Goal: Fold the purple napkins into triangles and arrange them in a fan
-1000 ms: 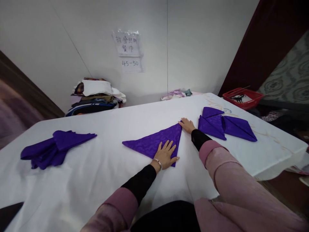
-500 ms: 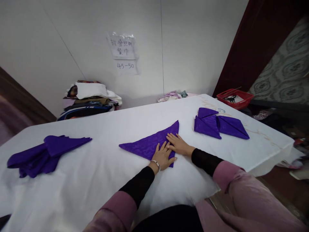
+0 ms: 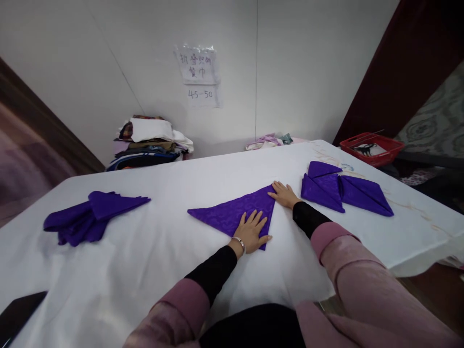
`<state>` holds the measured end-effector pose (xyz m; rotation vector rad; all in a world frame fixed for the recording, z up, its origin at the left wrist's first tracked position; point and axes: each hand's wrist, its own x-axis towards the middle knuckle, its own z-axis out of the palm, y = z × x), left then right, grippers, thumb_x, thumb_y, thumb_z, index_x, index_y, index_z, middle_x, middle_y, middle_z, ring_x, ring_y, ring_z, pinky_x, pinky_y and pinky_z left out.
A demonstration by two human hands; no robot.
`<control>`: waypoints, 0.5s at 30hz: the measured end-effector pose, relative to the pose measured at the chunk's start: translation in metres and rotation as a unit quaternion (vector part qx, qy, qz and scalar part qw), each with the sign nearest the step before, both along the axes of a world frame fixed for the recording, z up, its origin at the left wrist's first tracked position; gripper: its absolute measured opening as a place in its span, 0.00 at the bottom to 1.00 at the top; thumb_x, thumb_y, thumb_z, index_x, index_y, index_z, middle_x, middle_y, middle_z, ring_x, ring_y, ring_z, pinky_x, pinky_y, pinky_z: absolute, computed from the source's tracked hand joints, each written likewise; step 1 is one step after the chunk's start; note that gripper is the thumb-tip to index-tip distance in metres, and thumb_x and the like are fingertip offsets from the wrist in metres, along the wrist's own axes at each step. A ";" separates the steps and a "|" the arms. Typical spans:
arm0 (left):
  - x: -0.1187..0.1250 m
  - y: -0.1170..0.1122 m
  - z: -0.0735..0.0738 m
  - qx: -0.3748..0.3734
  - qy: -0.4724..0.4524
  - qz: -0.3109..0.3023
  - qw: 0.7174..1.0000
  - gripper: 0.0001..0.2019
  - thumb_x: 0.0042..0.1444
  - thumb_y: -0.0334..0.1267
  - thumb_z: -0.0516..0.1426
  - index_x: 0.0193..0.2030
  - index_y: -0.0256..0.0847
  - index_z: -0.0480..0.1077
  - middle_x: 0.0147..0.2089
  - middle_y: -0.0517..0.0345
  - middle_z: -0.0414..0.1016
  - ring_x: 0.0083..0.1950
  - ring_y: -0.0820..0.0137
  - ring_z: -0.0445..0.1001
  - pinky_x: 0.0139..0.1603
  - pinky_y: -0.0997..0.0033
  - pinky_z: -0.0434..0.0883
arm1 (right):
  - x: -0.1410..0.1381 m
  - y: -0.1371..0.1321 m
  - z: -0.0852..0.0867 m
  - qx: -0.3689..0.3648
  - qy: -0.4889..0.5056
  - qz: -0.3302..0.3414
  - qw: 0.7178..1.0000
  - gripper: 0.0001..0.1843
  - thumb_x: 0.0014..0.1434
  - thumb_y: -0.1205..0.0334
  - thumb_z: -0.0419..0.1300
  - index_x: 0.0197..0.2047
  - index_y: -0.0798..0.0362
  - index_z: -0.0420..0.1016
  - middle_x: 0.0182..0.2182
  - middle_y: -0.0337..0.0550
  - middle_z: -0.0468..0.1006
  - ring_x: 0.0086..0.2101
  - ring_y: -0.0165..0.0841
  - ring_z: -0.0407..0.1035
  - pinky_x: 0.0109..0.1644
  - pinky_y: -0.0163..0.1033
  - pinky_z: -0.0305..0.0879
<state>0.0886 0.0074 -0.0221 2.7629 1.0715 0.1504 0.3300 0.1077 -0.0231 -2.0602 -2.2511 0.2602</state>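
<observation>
A purple napkin (image 3: 226, 212), folded into a triangle, lies on the white tablecloth (image 3: 152, 275) in front of me. My left hand (image 3: 251, 232) rests flat on its right part near the lower corner, fingers spread. At the upper right corner, my right hand (image 3: 284, 194) touches the cloth with its fingertips, fingers extended. Off to the right are folded purple napkins (image 3: 322, 187), lying close together. A loose heap of purple napkins (image 3: 94, 217) sits on the left side of the table.
Against the wall stands a pile of folded clothes (image 3: 152, 145), with a smaller pinkish cloth heap (image 3: 266, 142) farther right. Beyond the table's right end is a red basket (image 3: 373, 153). A handwritten paper sign (image 3: 197, 72) hangs on the wall. A dark flat object (image 3: 20, 314) shows at the lower left.
My right hand has slid away from my left hand, up and right to the napkin's upper corner. My left hand stays on the napkin. The view has shifted slightly left.
</observation>
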 end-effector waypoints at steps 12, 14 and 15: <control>0.000 -0.002 0.004 -0.017 -0.012 0.004 1.000 0.36 0.59 0.62 0.39 0.67 0.44 0.50 0.71 0.49 0.46 0.71 0.56 0.41 0.66 0.40 0.40 | 0.006 0.018 0.005 -0.005 0.021 -0.051 0.998 0.37 0.64 0.41 0.35 0.68 0.57 0.46 0.68 0.53 0.44 0.66 0.44 0.38 0.64 0.60 0.37; 0.000 -0.003 0.005 -0.020 -0.013 0.004 1.000 0.36 0.59 0.62 0.39 0.67 0.43 0.50 0.71 0.49 0.47 0.71 0.56 0.41 0.66 0.40 0.40 | 0.003 0.015 0.010 0.000 0.028 -0.055 0.998 0.37 0.64 0.42 0.34 0.68 0.58 0.43 0.68 0.53 0.43 0.66 0.44 0.37 0.64 0.59 0.39; 0.001 -0.003 0.006 -0.020 -0.014 0.005 1.000 0.36 0.59 0.62 0.39 0.67 0.43 0.51 0.71 0.49 0.47 0.71 0.56 0.41 0.66 0.40 0.40 | 0.000 0.010 0.013 0.006 0.033 -0.051 0.998 0.37 0.64 0.42 0.34 0.69 0.58 0.42 0.68 0.53 0.42 0.66 0.43 0.36 0.65 0.58 0.39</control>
